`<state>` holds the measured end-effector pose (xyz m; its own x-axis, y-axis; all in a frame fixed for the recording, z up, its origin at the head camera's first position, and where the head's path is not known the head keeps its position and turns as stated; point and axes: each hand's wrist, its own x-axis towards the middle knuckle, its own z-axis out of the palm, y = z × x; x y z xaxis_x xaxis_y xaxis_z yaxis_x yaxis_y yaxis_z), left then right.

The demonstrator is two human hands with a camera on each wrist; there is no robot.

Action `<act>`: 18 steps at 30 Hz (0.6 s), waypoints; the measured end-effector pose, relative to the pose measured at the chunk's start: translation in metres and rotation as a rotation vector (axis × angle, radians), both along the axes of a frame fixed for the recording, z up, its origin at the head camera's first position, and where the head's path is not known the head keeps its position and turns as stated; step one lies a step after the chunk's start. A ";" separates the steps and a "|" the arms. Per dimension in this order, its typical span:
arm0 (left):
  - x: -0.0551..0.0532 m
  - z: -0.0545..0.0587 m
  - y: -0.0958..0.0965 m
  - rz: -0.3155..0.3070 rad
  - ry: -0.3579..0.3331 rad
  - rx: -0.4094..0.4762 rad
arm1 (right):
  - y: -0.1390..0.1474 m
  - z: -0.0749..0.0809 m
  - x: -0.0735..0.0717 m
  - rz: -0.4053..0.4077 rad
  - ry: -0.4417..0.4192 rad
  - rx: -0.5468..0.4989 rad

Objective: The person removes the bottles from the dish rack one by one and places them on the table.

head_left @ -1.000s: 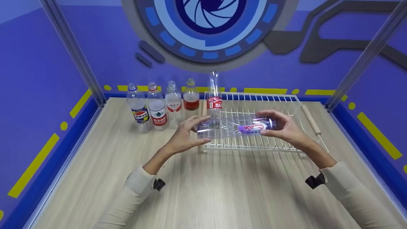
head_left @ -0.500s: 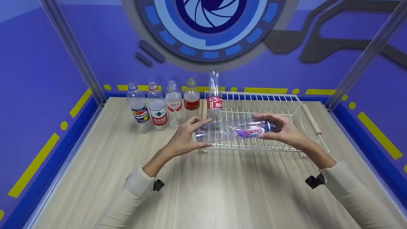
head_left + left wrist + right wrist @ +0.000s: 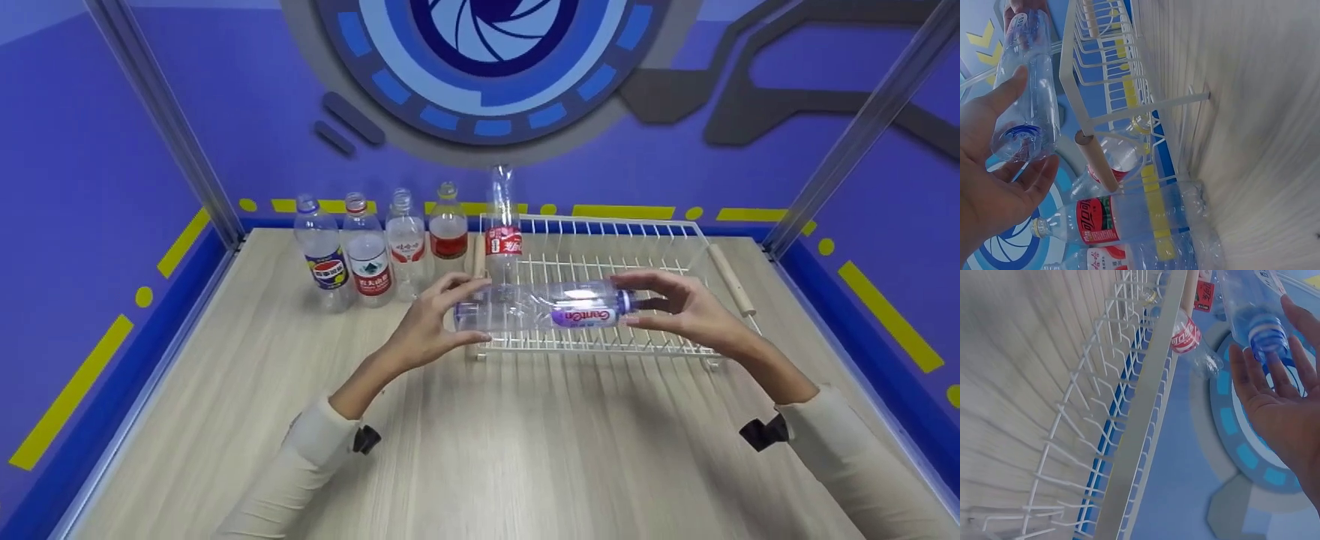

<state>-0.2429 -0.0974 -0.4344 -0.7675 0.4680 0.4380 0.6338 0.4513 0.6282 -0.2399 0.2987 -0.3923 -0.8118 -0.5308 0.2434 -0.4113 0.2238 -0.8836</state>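
A clear plastic bottle (image 3: 517,307) with a purple-and-white label lies level in the air above the front of the white wire rack (image 3: 600,350). My left hand (image 3: 427,322) grips its base end between thumb and fingers. Its blue-capped neck points toward my right hand (image 3: 686,307), whose fingers stand spread around the cap. In the right wrist view that hand (image 3: 1292,394) shows its palm, the fingers fairly straight below the cap (image 3: 1268,340). Behind, a red-labelled bottle (image 3: 503,241) stands base up at the rack's left end.
Several clear bottles stand in a row left of the rack: a blue-labelled one (image 3: 328,271), a red-and-white one (image 3: 373,274), a white-and-red one (image 3: 407,251) and a red-labelled one (image 3: 450,246). The rack has a wooden handle (image 3: 731,279) on its right. Purple walls enclose the table (image 3: 465,450).
The held bottle has shifted slightly left and turned, its label rolling downward. My right hand's fingers have loosened from around the neck and the hand has drawn a little to the right.
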 end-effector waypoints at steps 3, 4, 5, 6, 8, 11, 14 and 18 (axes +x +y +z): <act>-0.001 -0.002 -0.008 0.034 -0.001 0.016 | 0.007 -0.003 -0.003 -0.017 -0.011 0.003; -0.001 -0.003 -0.010 0.046 -0.001 0.023 | 0.010 -0.005 -0.004 -0.024 -0.016 0.004; -0.002 -0.004 -0.013 0.056 -0.001 0.032 | 0.013 -0.006 -0.006 -0.034 -0.019 0.003; -0.002 -0.005 -0.015 0.065 -0.002 0.047 | 0.017 -0.008 -0.007 -0.046 -0.022 0.005; -0.002 -0.006 -0.019 0.084 0.001 0.075 | 0.026 -0.010 -0.010 -0.074 -0.038 -0.011; -0.002 -0.007 -0.026 0.124 -0.001 0.120 | 0.042 -0.013 -0.015 -0.124 -0.051 -0.032; -0.001 -0.007 -0.036 0.180 -0.015 0.150 | 0.060 -0.015 -0.020 -0.171 -0.053 -0.039; 0.002 -0.007 -0.052 0.255 -0.055 0.181 | 0.082 -0.019 -0.024 -0.201 -0.061 -0.070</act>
